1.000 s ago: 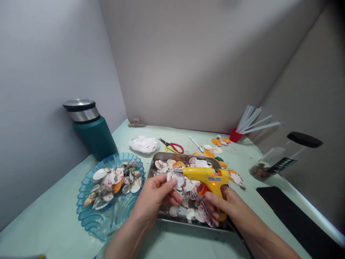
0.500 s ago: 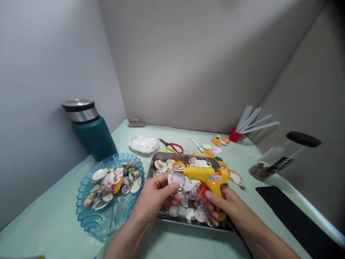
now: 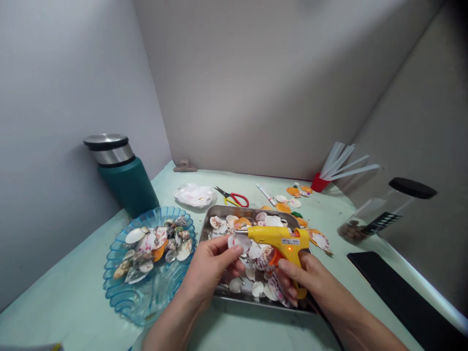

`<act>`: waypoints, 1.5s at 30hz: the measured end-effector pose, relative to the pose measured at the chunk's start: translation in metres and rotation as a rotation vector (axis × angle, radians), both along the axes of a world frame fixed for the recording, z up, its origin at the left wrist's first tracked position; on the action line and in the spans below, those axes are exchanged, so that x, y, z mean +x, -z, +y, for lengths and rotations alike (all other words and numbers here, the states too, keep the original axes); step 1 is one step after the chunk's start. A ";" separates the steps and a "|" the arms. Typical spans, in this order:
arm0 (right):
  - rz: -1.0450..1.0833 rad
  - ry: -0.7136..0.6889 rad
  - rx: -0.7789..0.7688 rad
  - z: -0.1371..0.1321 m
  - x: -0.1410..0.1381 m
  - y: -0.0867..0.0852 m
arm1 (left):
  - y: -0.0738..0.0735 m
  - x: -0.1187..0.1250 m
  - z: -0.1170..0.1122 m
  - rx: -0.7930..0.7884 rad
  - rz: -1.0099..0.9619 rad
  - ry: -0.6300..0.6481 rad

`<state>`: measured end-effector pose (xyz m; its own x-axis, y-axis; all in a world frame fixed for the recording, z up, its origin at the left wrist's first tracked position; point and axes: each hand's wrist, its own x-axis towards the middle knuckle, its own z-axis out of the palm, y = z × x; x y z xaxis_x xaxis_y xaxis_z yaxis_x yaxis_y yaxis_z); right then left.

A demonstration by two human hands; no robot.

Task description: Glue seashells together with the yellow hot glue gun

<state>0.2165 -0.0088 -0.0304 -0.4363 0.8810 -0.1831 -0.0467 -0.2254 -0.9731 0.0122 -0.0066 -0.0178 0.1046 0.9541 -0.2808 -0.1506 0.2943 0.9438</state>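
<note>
My left hand [image 3: 210, 265] pinches a white and pink seashell [image 3: 239, 242] over a metal tray [image 3: 219, 212] that holds several shells. My right hand [image 3: 305, 278] grips a yellow hot glue gun [image 3: 280, 237] with its orange light on. The gun's metal nozzle points left and touches the top edge of the held shell. Both hands hover above the tray's near half.
A blue glass dish [image 3: 141, 297] with shells sits at the left, a teal flask [image 3: 122, 175] behind it. Red scissors [image 3: 234, 197], a white wad [image 3: 195, 195], a red cup [image 3: 320, 184] of glue sticks, a clear jar [image 3: 380, 212] and a black slab [image 3: 402, 297] lie around.
Almost nothing has moved; the held shell and the glue gun's nozzle stay together, with only a slight shift of the hands.
</note>
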 end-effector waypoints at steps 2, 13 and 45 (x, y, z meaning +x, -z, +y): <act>0.001 0.002 0.002 0.000 0.000 0.000 | -0.001 0.000 0.000 0.007 -0.005 -0.003; -0.043 0.033 0.019 0.001 0.004 0.005 | 0.002 -0.001 0.000 0.018 -0.068 -0.015; -0.065 0.041 0.030 0.001 0.003 0.003 | 0.004 0.001 0.001 0.069 -0.216 -0.022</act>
